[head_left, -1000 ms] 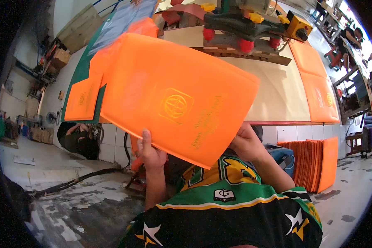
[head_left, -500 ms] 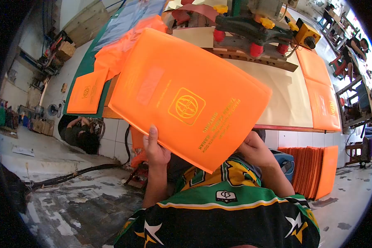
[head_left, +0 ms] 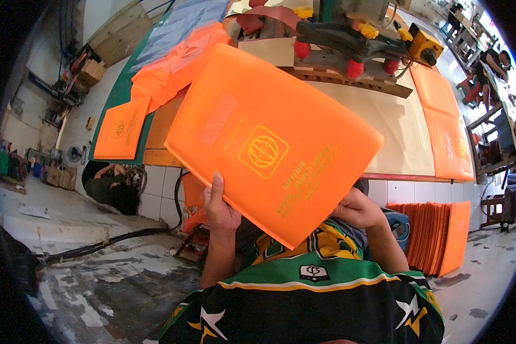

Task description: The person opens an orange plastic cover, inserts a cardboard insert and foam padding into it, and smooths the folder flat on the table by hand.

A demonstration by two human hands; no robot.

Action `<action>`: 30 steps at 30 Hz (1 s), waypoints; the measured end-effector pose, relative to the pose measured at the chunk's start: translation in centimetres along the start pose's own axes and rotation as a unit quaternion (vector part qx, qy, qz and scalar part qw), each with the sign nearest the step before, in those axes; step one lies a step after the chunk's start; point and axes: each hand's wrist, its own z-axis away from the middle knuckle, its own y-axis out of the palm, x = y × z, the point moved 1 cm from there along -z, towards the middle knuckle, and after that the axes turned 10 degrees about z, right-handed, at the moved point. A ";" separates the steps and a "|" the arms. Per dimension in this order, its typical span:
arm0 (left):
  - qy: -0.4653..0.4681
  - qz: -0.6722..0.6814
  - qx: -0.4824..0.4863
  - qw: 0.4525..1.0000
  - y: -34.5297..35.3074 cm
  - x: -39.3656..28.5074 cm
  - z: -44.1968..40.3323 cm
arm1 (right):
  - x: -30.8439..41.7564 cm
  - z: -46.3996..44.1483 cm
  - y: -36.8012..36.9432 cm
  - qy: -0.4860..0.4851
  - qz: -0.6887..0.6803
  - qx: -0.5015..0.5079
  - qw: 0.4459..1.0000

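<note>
A large orange folder [head_left: 275, 143] with a gold emblem and gold lettering is tilted in front of me, above the table's near edge. My left hand [head_left: 219, 207] is closed on its lower left edge, thumb on the front. At the lower right edge, my right hand [head_left: 358, 207] grips the folder, its fingertips partly hidden behind it. Beyond the folder stands a dark machine [head_left: 355, 43] with red and yellow knobs. A smaller orange folder [head_left: 120, 129] lies on the table's left end, beside crumpled orange material [head_left: 169, 77].
Orange folders [head_left: 447, 132] lie at the table's right end. Below them, many orange folders [head_left: 424, 238] stand in a row on the floor. A blue object [head_left: 397, 225] is near my right arm. A black cable [head_left: 106, 249] crosses the floor. Other people are at the left and far right.
Both hands have carried the orange folder slightly right and down across the view, turning it a little. My grip on it stays the same. The view has shifted slightly since the earliest frame.
</note>
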 end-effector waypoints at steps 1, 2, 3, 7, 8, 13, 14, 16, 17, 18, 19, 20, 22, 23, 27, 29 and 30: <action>-0.019 -0.007 0.011 1.000 -0.3 0.0 -0.1 | 0.2 -0.2 0.2 0.000 0.000 -0.001 1.000; -0.019 -0.008 0.011 1.000 -0.5 0.0 -0.1 | 0.4 -0.4 0.3 0.016 -0.046 -0.009 0.999; -0.034 -0.025 -0.002 0.999 -0.1 -0.2 -0.1 | 0.5 -0.5 0.4 0.032 -0.093 -0.017 0.995; -0.071 -0.047 0.004 0.996 -0.3 -0.4 -0.3 | 0.8 -0.7 0.6 0.035 -0.090 -0.012 0.995; -0.072 -0.047 0.004 0.996 -0.3 -0.4 -0.2 | 1.2 -0.9 0.7 0.026 -0.082 -0.011 0.996; -0.037 0.015 -0.002 0.999 -0.2 0.2 0.4 | 2.1 -0.8 0.6 0.042 -0.056 -0.020 0.997; -0.039 0.016 0.000 0.999 0.2 0.7 0.6 | 3.1 -1.0 0.4 0.068 -0.067 -0.065 0.993; -0.006 0.110 0.030 0.993 1.4 1.6 0.8 | 3.8 -1.1 -0.2 0.094 -0.080 -0.116 0.986; -0.009 0.110 0.032 0.993 0.3 2.4 1.1 | 3.8 -1.1 -0.8 0.085 -0.033 -0.194 0.977; -0.062 0.184 0.039 0.980 -1.7 3.8 1.6 | 3.9 -1.0 -1.3 0.076 0.014 -0.270 0.960; -0.115 0.258 0.045 0.958 -2.1 4.5 1.8 | 3.6 -1.2 -1.3 0.053 -0.048 -0.341 0.937; -0.117 0.259 0.047 0.958 -2.3 5.3 2.1 | 4.0 -1.4 -1.3 0.052 -0.047 -0.342 0.937; -0.169 0.163 0.155 0.959 -0.9 7.0 2.6 | 5.9 -1.7 -1.6 0.041 -0.107 -0.432 0.894; -0.172 0.164 0.157 0.958 -0.6 7.7 2.9 | 7.1 -2.3 -1.5 0.061 0.005 -0.448 0.892; -0.377 0.082 0.181 0.905 0.9 10.5 3.5 | 7.4 -1.9 -3.2 0.110 0.154 -0.479 0.857; -0.470 0.033 0.231 0.851 0.9 11.9 3.9 | 8.0 -1.8 -4.3 0.104 0.242 -0.485 0.834; -0.474 0.033 0.237 0.847 1.4 11.6 4.1 | 8.3 -1.5 -5.1 0.104 0.245 -0.491 0.829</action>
